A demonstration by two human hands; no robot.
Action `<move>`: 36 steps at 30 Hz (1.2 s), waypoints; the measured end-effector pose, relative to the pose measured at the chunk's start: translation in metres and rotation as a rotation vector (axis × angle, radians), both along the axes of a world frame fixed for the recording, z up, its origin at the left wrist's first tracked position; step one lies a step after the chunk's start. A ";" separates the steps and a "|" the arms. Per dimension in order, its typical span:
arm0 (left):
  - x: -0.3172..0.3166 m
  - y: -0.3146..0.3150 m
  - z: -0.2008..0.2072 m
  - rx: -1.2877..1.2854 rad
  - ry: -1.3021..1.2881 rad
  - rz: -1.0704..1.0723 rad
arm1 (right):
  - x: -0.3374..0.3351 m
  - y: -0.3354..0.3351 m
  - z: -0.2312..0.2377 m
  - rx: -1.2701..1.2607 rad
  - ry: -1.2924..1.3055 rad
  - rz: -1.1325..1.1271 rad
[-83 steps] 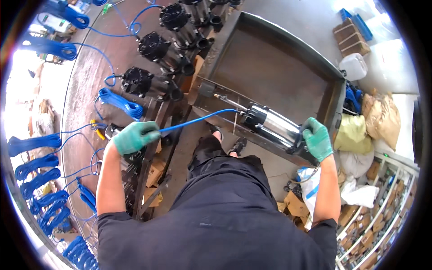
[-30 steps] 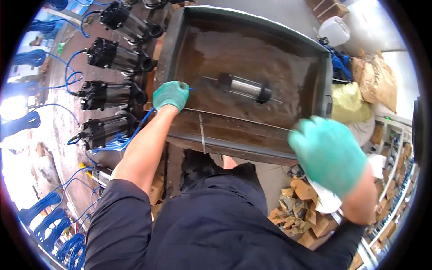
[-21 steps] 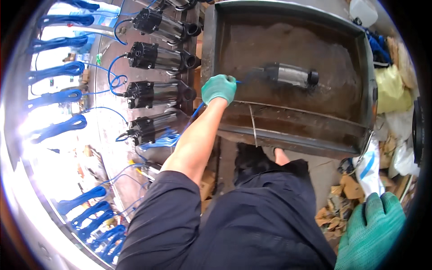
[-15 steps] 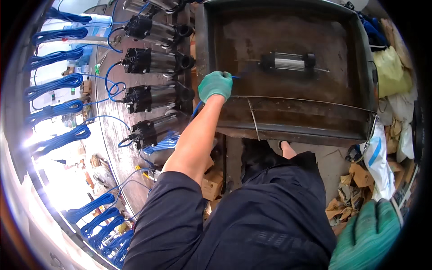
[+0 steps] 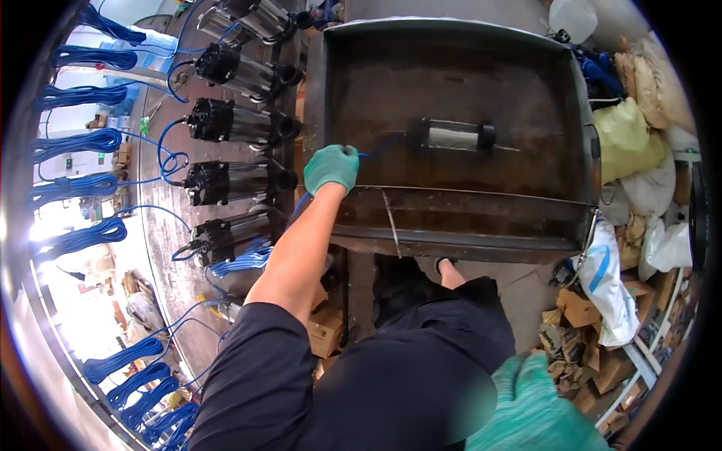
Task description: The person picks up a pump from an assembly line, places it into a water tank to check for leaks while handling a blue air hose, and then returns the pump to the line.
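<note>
My left hand (image 5: 332,167), in a green glove, is closed around a blue cable at the left rim of a dark metal tank (image 5: 481,252). From the fist the cable (image 5: 368,155) runs right, down into brownish liquid. There a pump (image 5: 453,136) with a silver body and black ends lies lengthwise, apparently under the surface; its left end is murky. More cable leaves the fist toward the lower left. My right hand (image 5: 526,410), also green-gloved, hangs low near my body at the right, partly cut off by the lower edge. Its visible fingers look stretched, holding nothing.
Several black-and-silver pumps (image 5: 233,121) lie in a row on the bench (image 5: 162,233) left of the tank, wired to coiled blue cables (image 5: 83,141). A thin rod (image 5: 466,195) crosses the tank. Cardboard boxes (image 5: 325,331), sacks (image 5: 632,143) and crumpled packaging crowd both sides.
The view has shifted, so tank and bench appear farther left and lower. My right hand has come inward toward my body. My left hand keeps its hold on the cable.
</note>
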State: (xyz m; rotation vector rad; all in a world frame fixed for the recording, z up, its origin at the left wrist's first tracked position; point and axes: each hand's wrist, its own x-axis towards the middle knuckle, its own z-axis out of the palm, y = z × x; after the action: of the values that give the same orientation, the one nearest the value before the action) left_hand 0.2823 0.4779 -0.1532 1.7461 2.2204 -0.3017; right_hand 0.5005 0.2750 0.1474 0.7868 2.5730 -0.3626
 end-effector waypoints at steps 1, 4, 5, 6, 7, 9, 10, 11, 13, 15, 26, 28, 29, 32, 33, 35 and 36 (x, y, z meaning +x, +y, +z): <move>0.000 -0.001 -0.001 0.002 0.005 0.001 | 0.000 -0.001 -0.002 -0.005 -0.003 0.006; -0.005 -0.003 -0.002 -0.012 0.010 0.004 | 0.000 -0.002 -0.009 -0.018 -0.001 0.018; -0.006 -0.002 -0.003 -0.014 0.017 0.013 | 0.001 -0.003 -0.011 -0.022 0.000 0.021; -0.002 -0.003 0.001 0.004 0.001 0.028 | 0.002 -0.003 -0.013 -0.027 0.008 0.017; 0.000 -0.003 -0.001 0.025 0.017 0.000 | 0.003 -0.004 -0.015 -0.031 0.009 0.014; 0.003 0.000 -0.003 0.036 0.050 -0.056 | 0.005 -0.007 -0.022 -0.052 0.005 0.008; 0.002 0.000 -0.004 0.043 0.007 -0.077 | 0.005 -0.007 -0.028 -0.068 0.014 0.001; 0.002 0.003 -0.006 0.053 -0.041 -0.103 | 0.007 -0.008 -0.031 -0.081 0.014 -0.008; -0.017 -0.005 -0.015 0.081 -0.020 -0.081 | 0.024 0.010 -0.055 -0.140 0.076 0.035; -0.016 -0.007 -0.011 0.071 -0.009 -0.061 | 0.042 0.026 -0.074 -0.197 0.127 -0.013; -0.008 -0.004 -0.010 0.073 -0.007 -0.069 | 0.251 0.023 -0.315 0.396 0.573 -1.271; -0.005 -0.003 -0.003 0.068 -0.001 -0.073 | 0.257 0.028 -0.327 0.427 0.581 -1.393; -0.002 -0.003 0.000 0.066 0.001 -0.078 | 0.259 0.031 -0.334 0.434 0.580 -1.447; -0.006 -0.004 -0.005 0.067 0.019 -0.065 | 0.235 0.051 -0.326 0.359 0.347 -1.621; -0.006 -0.004 -0.003 0.057 0.008 -0.057 | 0.229 0.055 -0.321 0.320 0.228 -1.682; -0.005 -0.005 0.001 0.036 -0.013 -0.040 | 0.237 0.058 -0.328 0.280 0.189 -1.732; -0.005 -0.005 0.001 0.039 -0.011 -0.047 | 0.237 0.061 -0.327 0.258 0.176 -1.738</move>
State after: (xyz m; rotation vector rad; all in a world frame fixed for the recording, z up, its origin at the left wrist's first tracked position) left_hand 0.2776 0.4725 -0.1520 1.8171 2.1946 -0.2606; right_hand 0.7378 0.3362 -0.1795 2.9500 1.3272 -0.5300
